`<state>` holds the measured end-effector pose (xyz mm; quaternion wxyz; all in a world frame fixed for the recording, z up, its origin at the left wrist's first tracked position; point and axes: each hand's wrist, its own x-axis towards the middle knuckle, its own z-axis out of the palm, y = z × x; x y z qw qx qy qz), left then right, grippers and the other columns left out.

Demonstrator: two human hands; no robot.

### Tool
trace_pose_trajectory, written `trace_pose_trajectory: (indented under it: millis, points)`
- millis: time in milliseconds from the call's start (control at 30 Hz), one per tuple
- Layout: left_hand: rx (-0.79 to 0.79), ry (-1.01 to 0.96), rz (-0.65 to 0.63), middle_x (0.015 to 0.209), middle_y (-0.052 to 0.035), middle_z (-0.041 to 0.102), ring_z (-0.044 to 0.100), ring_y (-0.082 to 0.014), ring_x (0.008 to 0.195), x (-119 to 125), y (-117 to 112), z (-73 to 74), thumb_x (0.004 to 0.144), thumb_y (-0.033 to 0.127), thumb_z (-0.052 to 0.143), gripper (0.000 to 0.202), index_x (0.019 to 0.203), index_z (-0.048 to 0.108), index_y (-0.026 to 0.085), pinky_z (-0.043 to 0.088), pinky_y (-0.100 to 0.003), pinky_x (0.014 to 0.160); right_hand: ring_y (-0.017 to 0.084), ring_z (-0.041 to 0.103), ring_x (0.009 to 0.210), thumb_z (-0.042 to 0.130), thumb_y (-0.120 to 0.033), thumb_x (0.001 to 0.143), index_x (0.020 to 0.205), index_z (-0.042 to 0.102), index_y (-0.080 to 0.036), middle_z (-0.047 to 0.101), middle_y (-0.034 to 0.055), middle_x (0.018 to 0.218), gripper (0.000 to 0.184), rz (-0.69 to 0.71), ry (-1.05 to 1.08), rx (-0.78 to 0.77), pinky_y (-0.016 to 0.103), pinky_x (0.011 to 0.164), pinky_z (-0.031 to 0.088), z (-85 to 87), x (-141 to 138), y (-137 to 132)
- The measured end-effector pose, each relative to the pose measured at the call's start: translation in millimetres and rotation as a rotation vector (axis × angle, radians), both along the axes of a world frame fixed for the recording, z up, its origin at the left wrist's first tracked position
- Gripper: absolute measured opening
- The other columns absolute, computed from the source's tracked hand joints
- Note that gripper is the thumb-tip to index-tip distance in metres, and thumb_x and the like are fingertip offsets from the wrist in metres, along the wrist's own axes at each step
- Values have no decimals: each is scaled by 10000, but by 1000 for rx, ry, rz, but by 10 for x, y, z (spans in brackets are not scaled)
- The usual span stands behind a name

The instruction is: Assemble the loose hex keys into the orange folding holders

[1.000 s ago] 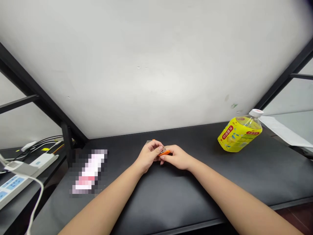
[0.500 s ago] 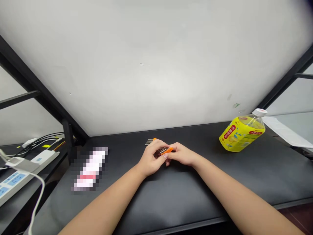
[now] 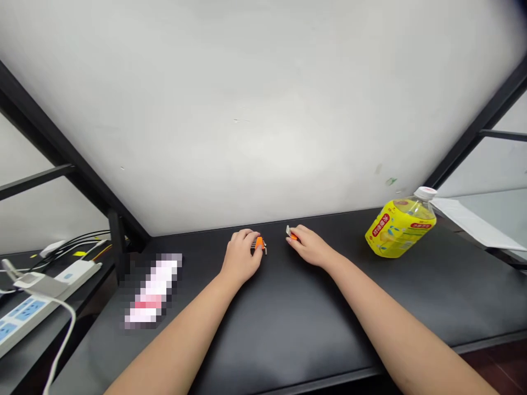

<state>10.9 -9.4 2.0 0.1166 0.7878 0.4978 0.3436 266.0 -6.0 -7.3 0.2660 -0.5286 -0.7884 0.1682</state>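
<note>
1. An orange piece with a row of thin metal rods, the left orange piece [image 3: 259,242], is at the bench's [image 3: 288,334] middle, toward the wall; whether it touches the surface is hard to tell.
2. The left hand [image 3: 241,257] holds it in a narrow grip, thumb on the near side and fingers on the far side; a small metal end sticks out to the right.
3. A second, similar one, the right orange piece [image 3: 293,237], is in the right hand [image 3: 312,247], pinched at the fingertips, its pale metal end pointing away; most of it is hidden.
4. The two hands are apart, with black bench top between them.
5. Right of the right hand, well apart, stands a yellow-labelled bottle [image 3: 399,229] with a white cap [image 3: 425,192].
6. Beyond the bottle is a flat white sheet [image 3: 480,222].
7. Left of the left hand lies a pixelated pinkish-white item [image 3: 154,288].
8. At far left are a power strip [image 3: 31,308] and a white cable [image 3: 66,334].
9. Behind everything rises a pale wall [image 3: 263,120].
</note>
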Motion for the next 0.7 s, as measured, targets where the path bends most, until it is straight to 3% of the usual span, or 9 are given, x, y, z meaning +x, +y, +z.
trace_pose_trajectory:
  millis: [133,267,433,600,700]
  points:
    - [-94,270,33,1558,-164,462,371,-405,1446,-11,45,-57,892,307,607,531,1417,566,234,367,-583,1115,247,553,996,560,-329,971,1084,645,-193,607,107,1077,197,-136,-153,-8,369,882,442,-92,48,92]
    - [-126,381,16,1451,-131,587,472,-375,1376,-11,38,-29,902,219,530,405,1284,655,266,394,-548,1081,294,518,1147,631,-402,949,1292,630,-249,589,120,1248,375,-165,-170,-78,413,942,423,-150,65,147]
    - [-97,472,32,1290,-121,673,558,-329,1229,15,-6,55,934,253,503,262,1121,686,240,446,-463,968,301,506,1201,648,-491,929,1353,633,-277,579,120,1309,475,-156,-160,-134,429,986,401,-153,65,179]
    - [-116,482,86,1324,-128,633,542,-314,1209,40,-22,41,941,346,525,436,1356,555,217,444,-447,970,292,507,1239,670,-534,888,1364,643,-296,582,97,1339,533,-160,-146,-161,431,1027,377,-143,58,191]
    - [-132,482,136,1374,-155,585,501,-346,1254,57,7,-13,939,466,532,500,1368,557,211,420,-478,998,284,509,1252,709,-484,852,1358,650,-294,594,85,1345,544,-164,-115,-174,424,1041,367,-145,63,197]
